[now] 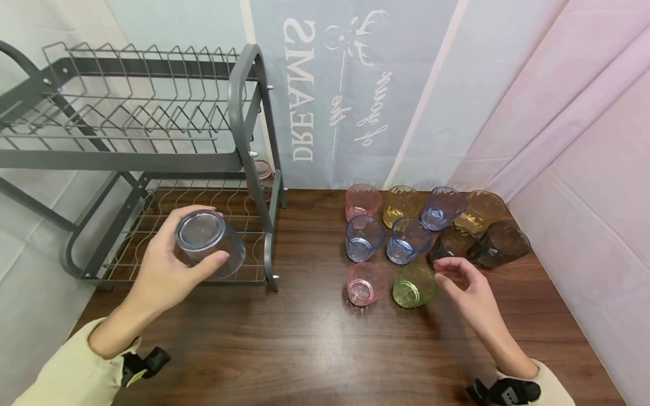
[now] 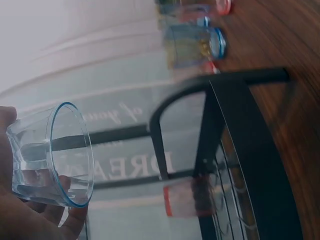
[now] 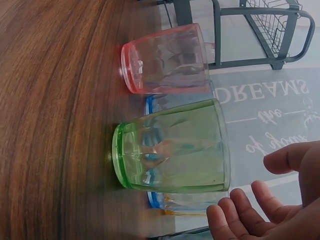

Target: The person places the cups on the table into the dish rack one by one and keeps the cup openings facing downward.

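One clear glass (image 1: 202,230) sits in the left hand (image 1: 167,268), thumb and fingers wrapped round its sides, base up and mouth down, near the rack (image 1: 117,160) by the left edge of the table (image 1: 315,349). Across from it, the right hand (image 1: 467,287) holds nothing, its fingers relaxed and slightly bent, just right of the green glass (image 1: 413,286) and close to its rim. That glass stands upright, with a pink glass (image 1: 365,285) just to its left and two black glasses (image 1: 500,247) behind it to the right, toward the table's back right corner.
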Action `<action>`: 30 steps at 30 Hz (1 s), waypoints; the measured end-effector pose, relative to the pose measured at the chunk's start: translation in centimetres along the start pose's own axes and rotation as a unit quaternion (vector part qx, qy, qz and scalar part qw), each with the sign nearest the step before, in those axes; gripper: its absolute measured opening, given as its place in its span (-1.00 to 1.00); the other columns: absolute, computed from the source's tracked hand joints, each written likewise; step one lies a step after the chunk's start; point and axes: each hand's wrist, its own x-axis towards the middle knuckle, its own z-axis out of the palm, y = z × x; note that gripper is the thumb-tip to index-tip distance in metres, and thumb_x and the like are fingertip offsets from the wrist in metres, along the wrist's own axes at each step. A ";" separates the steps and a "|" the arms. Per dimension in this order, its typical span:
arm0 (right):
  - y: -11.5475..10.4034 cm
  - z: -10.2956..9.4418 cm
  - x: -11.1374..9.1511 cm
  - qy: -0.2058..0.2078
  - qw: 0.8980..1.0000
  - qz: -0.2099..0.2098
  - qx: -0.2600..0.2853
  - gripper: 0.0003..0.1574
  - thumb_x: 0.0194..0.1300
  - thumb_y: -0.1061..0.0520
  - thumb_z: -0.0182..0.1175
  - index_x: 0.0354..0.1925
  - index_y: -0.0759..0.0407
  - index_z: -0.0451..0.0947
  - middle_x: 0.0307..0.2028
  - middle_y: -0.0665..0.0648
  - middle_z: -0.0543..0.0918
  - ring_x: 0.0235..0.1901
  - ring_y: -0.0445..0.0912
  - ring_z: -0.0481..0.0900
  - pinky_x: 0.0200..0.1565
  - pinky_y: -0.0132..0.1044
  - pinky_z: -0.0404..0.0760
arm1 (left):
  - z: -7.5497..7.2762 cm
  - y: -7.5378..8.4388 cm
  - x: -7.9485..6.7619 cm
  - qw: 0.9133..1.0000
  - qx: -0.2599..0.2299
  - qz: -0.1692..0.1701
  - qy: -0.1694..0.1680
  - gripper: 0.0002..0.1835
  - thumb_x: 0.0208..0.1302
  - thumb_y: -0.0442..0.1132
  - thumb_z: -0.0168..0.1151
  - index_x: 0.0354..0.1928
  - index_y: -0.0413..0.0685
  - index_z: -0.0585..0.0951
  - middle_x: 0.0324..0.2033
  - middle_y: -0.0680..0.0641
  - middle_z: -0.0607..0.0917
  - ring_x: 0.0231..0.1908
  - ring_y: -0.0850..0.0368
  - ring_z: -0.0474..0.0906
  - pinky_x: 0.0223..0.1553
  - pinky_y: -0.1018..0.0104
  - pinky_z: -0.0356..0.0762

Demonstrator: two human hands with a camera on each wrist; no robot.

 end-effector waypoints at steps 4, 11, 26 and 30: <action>0.4 0.1 0.1 -0.010 1.000 0.003 -0.012 -0.72 0.40 0.30 0.24 0.05 0.38 0.55 -0.13 -0.05 0.67 -0.15 -0.42 0.58 -0.12 -0.61 0.50 | -0.5 -1.0 0.4 0.999 0.026 -0.029 0.019 -0.28 0.02 -0.57 0.47 0.28 -0.24 0.46 0.06 0.12 0.60 -0.01 0.26 0.56 -0.07 0.62 0.48; 0.9 0.3 0.0 -0.039 0.999 0.025 -0.016 -0.64 0.45 0.23 0.22 0.12 0.40 0.49 -0.01 0.32 0.64 -0.12 -0.43 0.54 -0.09 -0.61 0.48 | -1.4 -3.6 2.5 0.996 0.046 -0.057 0.056 -0.34 0.16 -0.45 0.45 0.31 -0.24 0.42 0.02 0.15 0.54 -0.07 0.32 0.57 -0.13 0.67 0.52; 1.1 0.5 0.0 -0.088 0.995 0.043 -0.025 -0.52 0.46 0.22 0.23 0.25 0.40 0.45 0.11 0.37 0.61 -0.03 -0.42 0.48 -0.05 -0.61 0.47 | -2.6 -9.2 7.8 0.989 0.080 -0.124 0.021 -0.33 0.34 -0.14 0.39 0.34 -0.27 0.34 0.05 -0.09 0.52 -0.14 0.44 0.51 -0.18 0.67 0.49; 0.9 0.5 0.0 -0.097 0.993 0.053 -0.030 -0.51 0.48 0.21 0.20 0.28 0.38 0.45 0.15 0.37 0.60 0.05 -0.24 0.53 -0.05 -0.56 0.51 | -2.5 -10.2 9.0 0.988 0.081 -0.131 -0.001 -0.35 0.33 -0.10 0.40 0.33 -0.22 0.39 0.07 -0.14 0.55 -0.14 0.39 0.52 -0.18 0.60 0.48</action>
